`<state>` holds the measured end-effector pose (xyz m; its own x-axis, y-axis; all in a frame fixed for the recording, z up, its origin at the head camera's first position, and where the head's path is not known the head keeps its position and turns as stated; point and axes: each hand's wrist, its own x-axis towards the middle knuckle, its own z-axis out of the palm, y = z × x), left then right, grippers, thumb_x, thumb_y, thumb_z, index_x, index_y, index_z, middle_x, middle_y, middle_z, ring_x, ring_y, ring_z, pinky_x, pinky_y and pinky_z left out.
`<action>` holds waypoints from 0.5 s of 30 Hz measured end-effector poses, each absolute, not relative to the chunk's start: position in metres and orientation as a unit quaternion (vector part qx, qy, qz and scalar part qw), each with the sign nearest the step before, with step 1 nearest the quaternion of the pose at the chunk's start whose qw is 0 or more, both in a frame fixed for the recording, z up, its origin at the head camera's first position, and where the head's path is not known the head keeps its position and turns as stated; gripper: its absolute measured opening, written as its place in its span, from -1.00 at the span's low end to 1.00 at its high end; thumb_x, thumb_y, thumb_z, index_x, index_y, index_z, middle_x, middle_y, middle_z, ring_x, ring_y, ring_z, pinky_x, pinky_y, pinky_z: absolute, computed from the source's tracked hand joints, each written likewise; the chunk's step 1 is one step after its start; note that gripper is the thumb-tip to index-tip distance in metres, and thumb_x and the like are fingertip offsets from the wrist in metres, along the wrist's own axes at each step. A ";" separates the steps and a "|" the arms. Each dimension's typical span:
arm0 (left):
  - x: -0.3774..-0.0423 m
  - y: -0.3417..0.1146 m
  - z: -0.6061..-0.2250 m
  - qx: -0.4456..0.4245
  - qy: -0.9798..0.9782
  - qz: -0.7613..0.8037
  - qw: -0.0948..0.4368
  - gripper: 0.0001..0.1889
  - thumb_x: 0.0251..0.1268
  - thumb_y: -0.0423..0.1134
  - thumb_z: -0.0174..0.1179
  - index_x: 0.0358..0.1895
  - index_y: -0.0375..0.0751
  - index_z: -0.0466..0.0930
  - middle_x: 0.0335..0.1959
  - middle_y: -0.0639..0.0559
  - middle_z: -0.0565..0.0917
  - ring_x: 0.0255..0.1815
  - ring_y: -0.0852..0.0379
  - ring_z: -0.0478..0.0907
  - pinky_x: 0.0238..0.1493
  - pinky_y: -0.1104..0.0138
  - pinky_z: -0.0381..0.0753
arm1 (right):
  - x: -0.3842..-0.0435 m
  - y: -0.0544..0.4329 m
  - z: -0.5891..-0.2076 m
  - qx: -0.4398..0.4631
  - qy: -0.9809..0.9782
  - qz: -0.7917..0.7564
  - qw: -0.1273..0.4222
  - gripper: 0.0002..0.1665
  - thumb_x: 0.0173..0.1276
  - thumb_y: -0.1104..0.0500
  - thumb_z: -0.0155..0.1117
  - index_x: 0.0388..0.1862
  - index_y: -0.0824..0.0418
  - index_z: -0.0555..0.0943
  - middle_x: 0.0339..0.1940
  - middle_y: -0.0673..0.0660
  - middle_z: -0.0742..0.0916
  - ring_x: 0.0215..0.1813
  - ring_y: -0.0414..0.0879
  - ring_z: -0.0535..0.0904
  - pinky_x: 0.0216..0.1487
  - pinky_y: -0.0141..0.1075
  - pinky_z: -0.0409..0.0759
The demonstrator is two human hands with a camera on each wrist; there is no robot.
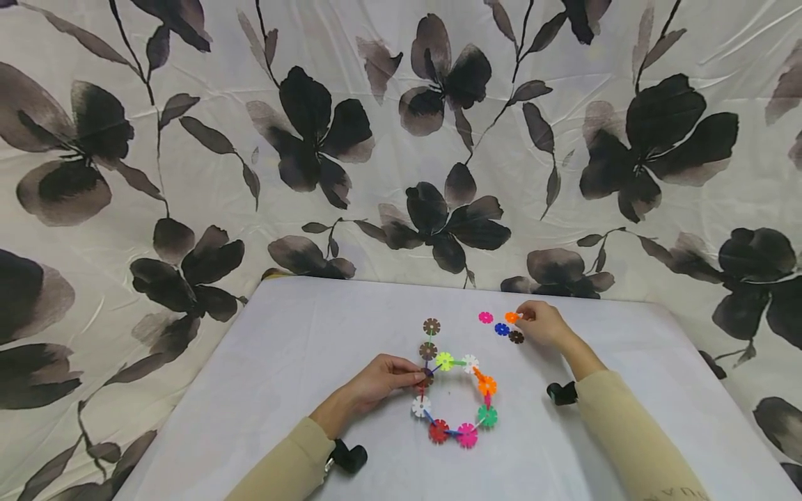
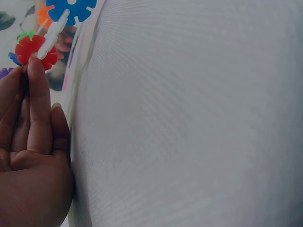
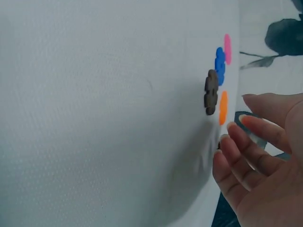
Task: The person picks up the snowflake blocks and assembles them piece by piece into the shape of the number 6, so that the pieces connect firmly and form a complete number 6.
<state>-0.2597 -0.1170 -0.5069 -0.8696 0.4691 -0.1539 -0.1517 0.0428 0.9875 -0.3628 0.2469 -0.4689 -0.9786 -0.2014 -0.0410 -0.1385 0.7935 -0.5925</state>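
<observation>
Notched plastic snowflake discs are linked into a ring (image 1: 487,416) on the white table, alternating flat and upright, with a short tail of brown discs (image 1: 431,326) off its upper left. My left hand (image 1: 379,381) pinches a brown disc (image 1: 429,378) where tail and ring join. In the left wrist view its fingertips are beside an upright red disc (image 2: 29,49), which a white disc (image 2: 53,35) links to a blue one (image 2: 71,12). My right hand (image 1: 544,323) reaches to a loose orange disc (image 1: 511,317); in the right wrist view its fingers (image 3: 251,156) are relaxed and apart from the thumb.
Loose pink (image 1: 485,317), blue (image 1: 502,329) and dark brown (image 1: 516,337) discs lie near the orange one. The white tabletop (image 1: 282,334) ends at a flowered cloth (image 1: 376,229) behind. Black wrist cameras (image 1: 351,456) sit at both sleeves.
</observation>
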 end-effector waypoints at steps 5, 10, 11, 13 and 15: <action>-0.260 -0.117 -0.508 0.110 0.687 0.681 0.228 -0.76 0.38 -0.42 0.31 0.02 -0.51 0.71 -0.16 -0.09 0.81 -0.19 0.21 0.69 -0.03 0.32 0.68 | -0.371 0.245 -0.478 -0.081 0.949 -0.300 0.056 -0.55 0.48 0.23 0.25 0.22 0.48 0.54 -0.14 0.31 0.63 -0.11 0.14 0.50 0.04 0.00 0.58; -0.260 -0.117 -0.508 0.109 0.690 0.678 0.226 -0.76 0.38 -0.40 0.31 0.02 -0.49 0.71 -0.15 -0.09 0.81 -0.18 0.21 0.69 -0.04 0.33 0.67 | -0.378 0.241 -0.480 -0.060 0.954 -0.287 0.064 -0.58 0.45 0.21 0.29 0.19 0.43 0.57 -0.21 0.26 0.63 -0.19 0.09 0.49 -0.11 -0.11 0.55; -0.260 -0.117 -0.508 0.110 0.691 0.678 0.226 -0.76 0.38 -0.40 0.31 0.02 -0.49 0.71 -0.15 -0.10 0.81 -0.17 0.21 0.69 -0.04 0.33 0.67 | -0.378 0.240 -0.480 -0.056 0.954 -0.286 0.068 -0.58 0.45 0.21 0.29 0.18 0.42 0.57 -0.20 0.26 0.64 -0.19 0.10 0.50 -0.11 -0.10 0.55; -0.261 -0.117 -0.509 0.108 0.691 0.678 0.227 -0.75 0.38 -0.40 0.31 0.02 -0.49 0.71 -0.15 -0.10 0.81 -0.17 0.21 0.69 -0.04 0.34 0.67 | -0.378 0.239 -0.479 -0.048 0.954 -0.286 0.075 -0.60 0.44 0.21 0.30 0.16 0.42 0.57 -0.17 0.28 0.65 -0.17 0.12 0.52 -0.07 -0.06 0.57; -0.260 -0.117 -0.509 0.108 0.690 0.679 0.227 -0.75 0.38 -0.40 0.31 0.02 -0.50 0.71 -0.15 -0.10 0.81 -0.17 0.21 0.69 -0.04 0.34 0.67 | -0.378 0.238 -0.477 -0.041 0.954 -0.287 0.083 -0.60 0.45 0.21 0.29 0.15 0.43 0.55 -0.13 0.31 0.65 -0.13 0.14 0.53 0.01 0.00 0.59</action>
<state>-0.2605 -0.1167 -0.5086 -0.8736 0.4572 -0.1667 -0.1594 0.0548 0.9857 -0.3784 0.2380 -0.4774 -0.9828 -0.1255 -0.1354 -0.0300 0.8323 -0.5536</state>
